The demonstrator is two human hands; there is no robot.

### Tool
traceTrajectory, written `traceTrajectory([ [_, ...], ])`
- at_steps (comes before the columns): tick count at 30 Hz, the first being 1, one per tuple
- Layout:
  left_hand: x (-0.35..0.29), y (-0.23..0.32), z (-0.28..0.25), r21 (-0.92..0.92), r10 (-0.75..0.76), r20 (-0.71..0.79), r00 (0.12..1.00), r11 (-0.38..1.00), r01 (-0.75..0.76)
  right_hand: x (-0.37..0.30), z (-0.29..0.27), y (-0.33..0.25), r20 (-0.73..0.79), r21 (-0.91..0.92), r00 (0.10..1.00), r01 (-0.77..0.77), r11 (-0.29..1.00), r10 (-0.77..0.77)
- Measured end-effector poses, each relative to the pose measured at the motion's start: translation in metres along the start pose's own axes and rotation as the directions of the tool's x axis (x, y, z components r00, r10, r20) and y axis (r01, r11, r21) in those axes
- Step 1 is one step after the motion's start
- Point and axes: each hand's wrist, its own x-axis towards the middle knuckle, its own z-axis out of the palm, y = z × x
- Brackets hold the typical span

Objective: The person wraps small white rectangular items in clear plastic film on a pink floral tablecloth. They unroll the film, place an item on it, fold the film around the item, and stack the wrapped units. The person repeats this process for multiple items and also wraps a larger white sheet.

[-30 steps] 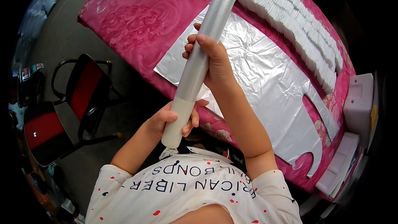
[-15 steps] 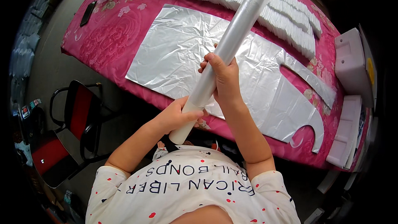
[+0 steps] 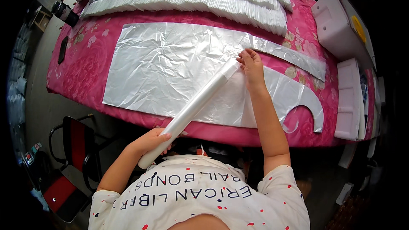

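My left hand [image 3: 154, 141] is wrapped around the near end of a long roll of whitish, shiny plastic film [image 3: 191, 102], close to my body. The roll slants up and to the right over a large silvery plastic vest bag [image 3: 149, 68], which lies flat and wrinkled with its two handle strips toward the right. At the roll's far end is my right hand [image 3: 252, 69], its fingers bent and drawn together beside the film. Whether a film edge is pinched between those fingers is too small to make out.
A pink flowered cloth [image 3: 85, 72] covers the table. Rows of folded white plastic [image 3: 191, 2] line its far side. White foam boxes [image 3: 341, 30] stand at the right; a phone [image 3: 63, 50] and a dark cup [image 3: 64, 13] at the left. A red-black chair [image 3: 76, 138] stands lower left.
My right hand has slid from the roll's middle to its far end, moving right. The roll has tilted lower, and my left hand has shifted left and down with its near end.
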Motion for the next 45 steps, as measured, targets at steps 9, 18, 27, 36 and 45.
traceTrajectory([
  [9, -0.006, -0.011, -0.003, 0.023, -0.019, -0.041, 0.999, 1.0, 0.02, -0.009, -0.013, -0.022, 0.416, -0.531, 0.848, -0.067, 0.844, 0.329],
  [18, -0.019, 0.008, 0.0, 0.135, -0.048, -0.035, 0.998, 0.989, 0.052, -0.008, -0.027, -0.02, 0.466, -0.525, 0.814, -0.061, 0.849, 0.347],
  [27, -0.049, -0.033, -0.074, 0.284, -0.02, 0.125, 0.992, 0.959, -0.017, 0.061, -0.171, -0.053, 0.108, -0.543, 0.993, 0.015, 0.839, 0.053],
  [36, 0.0, 0.105, -0.033, 0.878, 0.388, 0.247, 0.888, 0.298, -0.375, 0.047, -0.101, -0.047, 0.272, -0.549, 0.955, 0.056, 0.834, 0.115],
  [45, 0.073, 0.102, 0.013, 0.727, 0.721, 0.615, 0.318, -0.363, -0.583, 0.064, -0.05, -0.031, 0.393, -0.662, 0.893, 0.109, 0.742, 0.219],
])
